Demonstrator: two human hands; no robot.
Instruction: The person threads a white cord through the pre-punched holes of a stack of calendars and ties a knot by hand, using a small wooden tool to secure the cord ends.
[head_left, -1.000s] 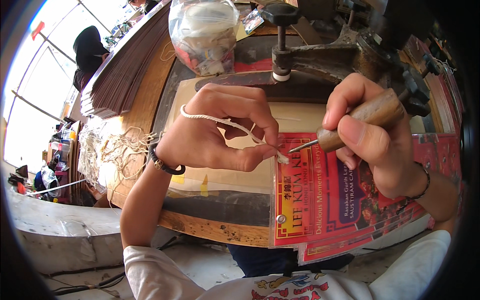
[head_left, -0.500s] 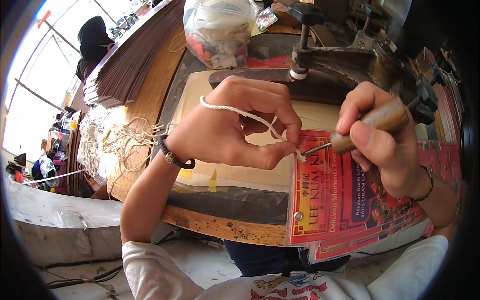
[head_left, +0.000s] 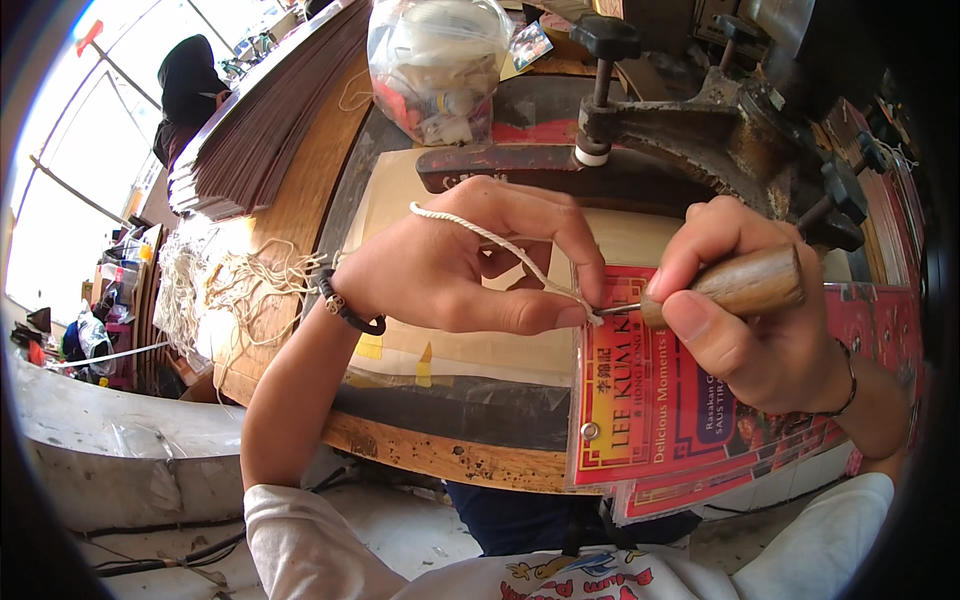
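My left hand (head_left: 465,270) pinches a white twisted cord (head_left: 500,243) between thumb and forefinger; the cord loops back over the knuckles. In my right hand (head_left: 765,350) is an awl (head_left: 745,285), gripped by its thick wooden handle. Its thin metal shaft points left and meets the cord beside my left fingertips; the very tip is hidden. Both hands are over the upper edge of a stack of red and yellow printed, plastic-covered sheets (head_left: 622,440). A metal eyelet (head_left: 591,431) shows at the top sheet's lower left corner.
Behind the hands stands a dark metal clamp-like device (head_left: 690,125) with black knobs. A plastic bag (head_left: 440,70) sits at the back. Loose white cords (head_left: 262,275) hang over the wooden table's left side, below a tall stack of boards (head_left: 255,130). A person in dark clothing (head_left: 188,85) is far left.
My right hand has moved slightly left and down, and the awl lies more level with its shaft closer to my left fingertips. Less of the cord's bunched end shows.
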